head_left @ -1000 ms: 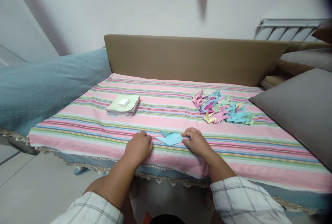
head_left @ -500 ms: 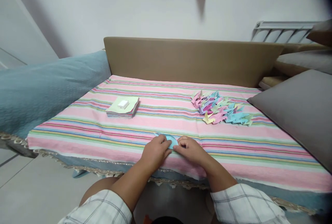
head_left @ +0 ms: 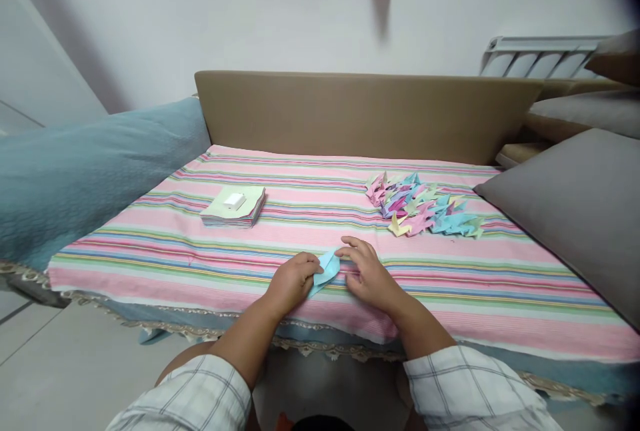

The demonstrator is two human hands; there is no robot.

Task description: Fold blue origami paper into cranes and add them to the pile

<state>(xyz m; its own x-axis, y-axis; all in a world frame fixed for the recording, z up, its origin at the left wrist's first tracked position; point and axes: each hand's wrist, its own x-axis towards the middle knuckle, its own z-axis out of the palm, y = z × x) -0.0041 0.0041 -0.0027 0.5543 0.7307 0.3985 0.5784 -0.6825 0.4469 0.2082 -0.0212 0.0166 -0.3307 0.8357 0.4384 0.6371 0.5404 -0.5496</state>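
A light blue piece of folded paper (head_left: 327,267) is pinched at its left side by my left hand (head_left: 294,281), just above the striped cloth. My right hand (head_left: 369,276) is at the paper's right side with thumb and fingers apart; a fingertip is at or very near its upper corner. The lower end of the paper points down and left, below my left fingers. Part of the paper is hidden behind the left fingertips.
A stack of coloured paper sheets (head_left: 233,216) with a small white block (head_left: 235,201) on top lies at the left. Several folded paper cranes (head_left: 420,208) are heaped at the right, near a grey cushion (head_left: 575,198). A striped cloth (head_left: 175,231) covers the seat.
The blue paper has turned from lying crosswise to a steeper slant. My right hand has loosened its pinch and spread its fingers, while the left keeps hold. The view has shifted slightly.
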